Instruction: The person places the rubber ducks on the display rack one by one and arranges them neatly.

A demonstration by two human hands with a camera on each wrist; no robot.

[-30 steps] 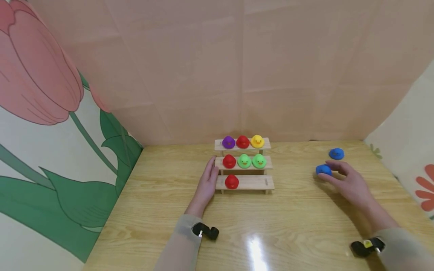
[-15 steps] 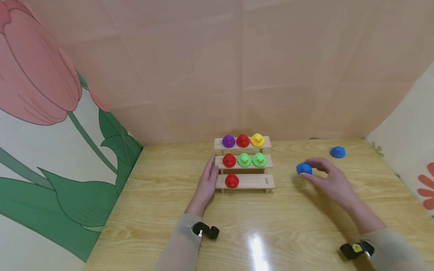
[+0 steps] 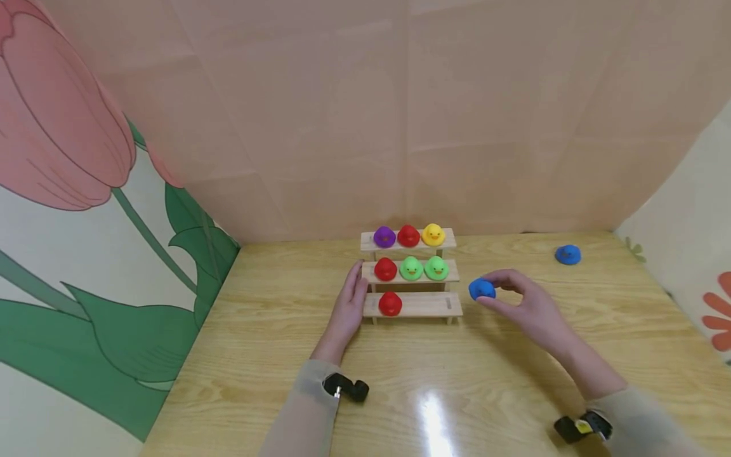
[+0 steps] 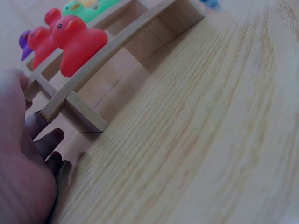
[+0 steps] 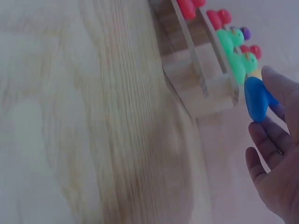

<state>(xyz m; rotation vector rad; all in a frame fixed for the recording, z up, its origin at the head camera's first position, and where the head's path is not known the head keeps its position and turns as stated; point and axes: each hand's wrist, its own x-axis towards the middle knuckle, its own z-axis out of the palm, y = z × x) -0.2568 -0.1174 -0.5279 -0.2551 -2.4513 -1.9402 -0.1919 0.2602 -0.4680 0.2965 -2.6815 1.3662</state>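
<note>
A blue rubber duck (image 3: pixel 482 289) is pinched between the thumb and fingers of my right hand (image 3: pixel 528 311), held up just right of the three-step wooden stand (image 3: pixel 425 306). In the right wrist view the duck (image 5: pixel 256 99) is near the stand's end. My left hand (image 3: pixel 344 311) rests against the stand's left side with its fingers extended; the left wrist view shows its fingertips at the lowest step's end. One red duck (image 3: pixel 390 304) sits at the left of that step. On the middle step are a red duck (image 3: pixel 385 269) and two green ducks (image 3: pixel 411 268).
The top step bears purple (image 3: pixel 384 237), red (image 3: pixel 408 236) and yellow (image 3: pixel 433 235) ducks. Another blue duck (image 3: pixel 568 254) lies on the wooden table (image 3: pixel 257 317) at the back right. A beige wall covering (image 3: pixel 308 127) rises behind the table, and a tulip-patterned panel (image 3: pixel 143 304) borders its left.
My right hand has carried the blue duck leftward from near the other blue duck to beside the stand. My left hand has stayed against the stand.
</note>
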